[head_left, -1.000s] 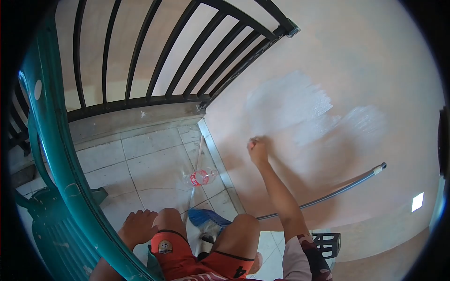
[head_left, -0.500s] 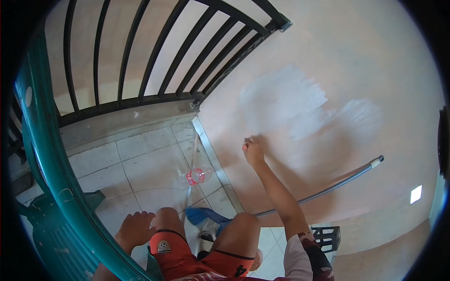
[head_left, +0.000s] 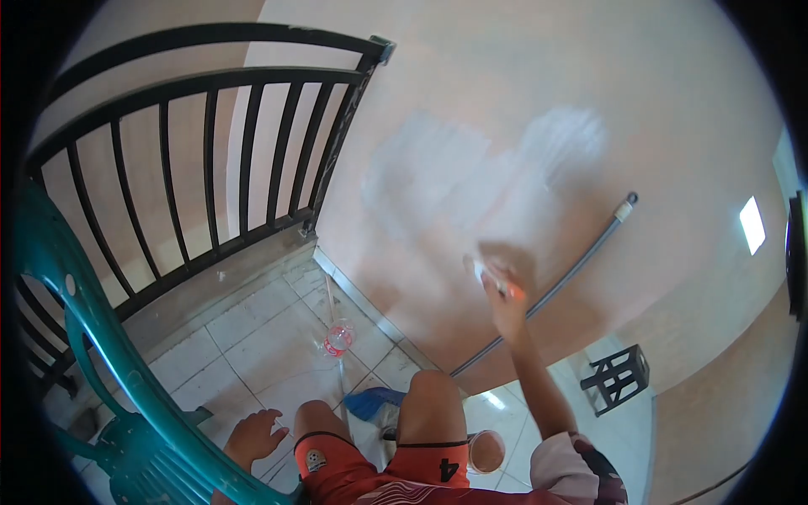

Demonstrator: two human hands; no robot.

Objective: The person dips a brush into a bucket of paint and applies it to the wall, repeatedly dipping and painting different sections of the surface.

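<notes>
My right hand (head_left: 507, 296) is closed around a small paintbrush (head_left: 513, 292) with an orange handle. Its pale, blurred tip is at the pinkish wall (head_left: 673, 135), below a patch of white paint (head_left: 429, 160). Beside my left knee, my left hand (head_left: 254, 436) holds nothing, its fingers apart, close to a green plastic chair (head_left: 126, 358). On the floor by my right thigh stands a round tub (head_left: 486, 452) with pinkish contents.
A grey hose (head_left: 581, 263) slants across the wall beside my right forearm. Black railing (head_left: 210, 160) borders the left. A clear bottle with a red label (head_left: 339, 338), a blue item (head_left: 370, 403) and a small black stool (head_left: 619, 379) are on the tiled floor.
The view has turned and shifted. My right hand has moved right and lower along the wall, and the brush now shows more clearly. My left hand stays beside the knee.
</notes>
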